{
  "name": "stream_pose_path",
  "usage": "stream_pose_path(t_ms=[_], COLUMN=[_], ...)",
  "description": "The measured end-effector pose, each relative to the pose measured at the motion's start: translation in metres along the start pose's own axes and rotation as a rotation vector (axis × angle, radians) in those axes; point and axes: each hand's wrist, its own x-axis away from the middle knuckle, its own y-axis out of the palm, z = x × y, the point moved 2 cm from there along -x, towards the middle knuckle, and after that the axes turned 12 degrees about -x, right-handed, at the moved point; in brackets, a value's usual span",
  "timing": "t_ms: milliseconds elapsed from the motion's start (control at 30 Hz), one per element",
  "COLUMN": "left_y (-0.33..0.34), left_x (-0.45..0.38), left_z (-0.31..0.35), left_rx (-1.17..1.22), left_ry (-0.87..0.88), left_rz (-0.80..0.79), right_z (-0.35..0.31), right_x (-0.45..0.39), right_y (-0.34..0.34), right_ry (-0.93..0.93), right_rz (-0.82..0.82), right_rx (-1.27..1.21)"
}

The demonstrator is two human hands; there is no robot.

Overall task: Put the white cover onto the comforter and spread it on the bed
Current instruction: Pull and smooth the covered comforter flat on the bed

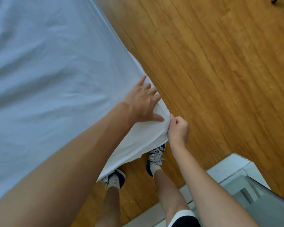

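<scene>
Slippage is my worry: the white cover [39,79] lies spread across the bed, its corner hanging over the wooden floor [220,63], and a hard tug could drag it off or bunch the comforter inside, which I can't see. Left hand [142,102] rests flat on the corner, fingers splayed and straight. Right hand [178,130] is a tight fist pinching the corner's edge.
</scene>
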Motion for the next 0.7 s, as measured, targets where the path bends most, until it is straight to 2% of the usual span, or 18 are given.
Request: stream_pose_path(t_ms=[100,233,333,467,600,700], left_y=[-0.004,0.006,0.015,0.028,0.027,0.019], left_x=[0.0,0.016,0.029,0.052,0.051,0.056], left_z=[-0.004,-0.006,-0.001,-0.001,-0.002,0.0], left_rx=[-0.006,0.111,0.17,0.18,0.165,0.183], left_ry=[0.103,0.139,0.101,0.064,0.045,-0.05], left_rz=[0.108,0.256,0.37,0.452,0.564,0.696], right_z=[-0.004,-0.012,-0.012,-0.008,-0.02,-0.031], right_x=[0.004,0.016,0.028,0.031,0.039,0.06], right_y=[-0.004,-0.016,-0.02,-0.017,-0.019,-0.024], right_ry=[-0.023,-0.086,-0.134,-0.066,-0.191,-0.296], right_rz=[0.007,0.02,-0.028,-0.148,-0.109,-0.07], right_rx=[-0.03,-0.112,-0.18,-0.146,-0.136,-0.159])
